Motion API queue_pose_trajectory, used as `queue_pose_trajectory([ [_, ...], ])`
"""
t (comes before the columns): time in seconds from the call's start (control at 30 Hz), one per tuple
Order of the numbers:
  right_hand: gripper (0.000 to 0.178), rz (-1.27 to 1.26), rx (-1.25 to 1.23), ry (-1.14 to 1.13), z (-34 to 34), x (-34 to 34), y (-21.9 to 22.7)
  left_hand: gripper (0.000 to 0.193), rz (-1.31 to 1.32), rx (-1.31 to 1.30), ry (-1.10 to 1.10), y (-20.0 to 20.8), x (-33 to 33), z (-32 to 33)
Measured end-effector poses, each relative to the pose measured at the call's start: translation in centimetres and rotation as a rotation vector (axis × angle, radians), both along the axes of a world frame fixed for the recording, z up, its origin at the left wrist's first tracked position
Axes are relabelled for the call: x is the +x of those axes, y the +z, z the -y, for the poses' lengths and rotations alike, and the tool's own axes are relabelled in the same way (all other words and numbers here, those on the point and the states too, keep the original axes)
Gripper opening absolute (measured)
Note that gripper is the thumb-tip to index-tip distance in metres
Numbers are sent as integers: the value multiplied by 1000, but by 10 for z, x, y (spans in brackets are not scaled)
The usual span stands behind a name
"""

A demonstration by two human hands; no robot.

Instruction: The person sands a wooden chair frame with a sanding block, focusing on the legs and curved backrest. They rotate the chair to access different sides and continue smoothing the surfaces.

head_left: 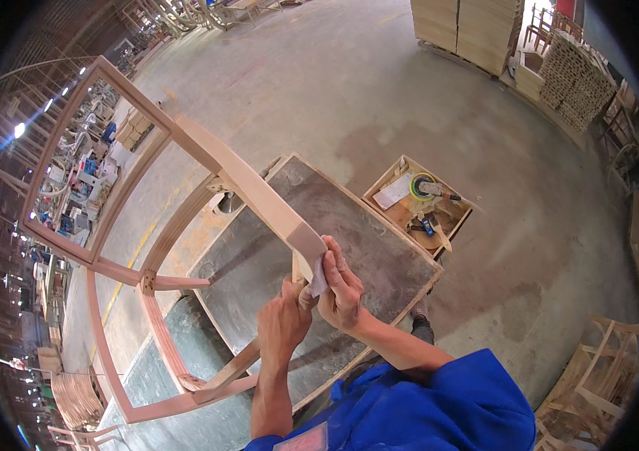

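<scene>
A bare wooden chair frame (pixel 240 177) lies tilted on the workbench, with its open back frame up at the left. One curved leg of it reaches toward me. My right hand (pixel 342 292) presses a greyish piece of sandpaper (pixel 319 279) against the side of this leg near its end, fingers folded over it. Close beside it, my left hand (pixel 283 322) is closed round the end of the leg, its thumb next to the sandpaper. The left fingertips are partly hidden behind the wood.
The dark-topped workbench (pixel 349 248) has a light wooden rim. Beyond it stands a wooden box (pixel 402 164) with a round power sander (pixel 426 186) and several small tools. Stacked boards (pixel 470 34) stand far right; more chair frames (pixel 609 361) are at lower right.
</scene>
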State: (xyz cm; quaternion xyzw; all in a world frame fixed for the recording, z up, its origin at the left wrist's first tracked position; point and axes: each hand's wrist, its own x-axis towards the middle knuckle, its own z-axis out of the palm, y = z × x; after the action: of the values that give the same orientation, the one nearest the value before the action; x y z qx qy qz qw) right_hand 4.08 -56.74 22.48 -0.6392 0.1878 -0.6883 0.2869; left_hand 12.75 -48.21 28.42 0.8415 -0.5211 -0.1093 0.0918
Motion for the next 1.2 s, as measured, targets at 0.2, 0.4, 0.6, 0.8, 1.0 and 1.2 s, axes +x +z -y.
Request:
queue_pose_trajectory([
  [0.2,48,61,-121,37,25,5,70,48,78,39,-86,-33,18,-19],
  [0.4,48,9,71,100,-3,-11,-12,56,39,-26,-11,-13,3,-3],
  [0.6,31,-5,635,685,40,-29,25,63,-24,-1,68,-16,5,-5],
  [0.8,31,-37,883,1190,92,-29,80,57,98,-19,126,-19,3,-4],
  [1.0,31,-169,319,1043,99,-32,44,52,98,-75,195,-22,8,-8],
  [1.2,38,-138,169,1062,108,-34,66,23,219,-132,219,-41,8,-17],
])
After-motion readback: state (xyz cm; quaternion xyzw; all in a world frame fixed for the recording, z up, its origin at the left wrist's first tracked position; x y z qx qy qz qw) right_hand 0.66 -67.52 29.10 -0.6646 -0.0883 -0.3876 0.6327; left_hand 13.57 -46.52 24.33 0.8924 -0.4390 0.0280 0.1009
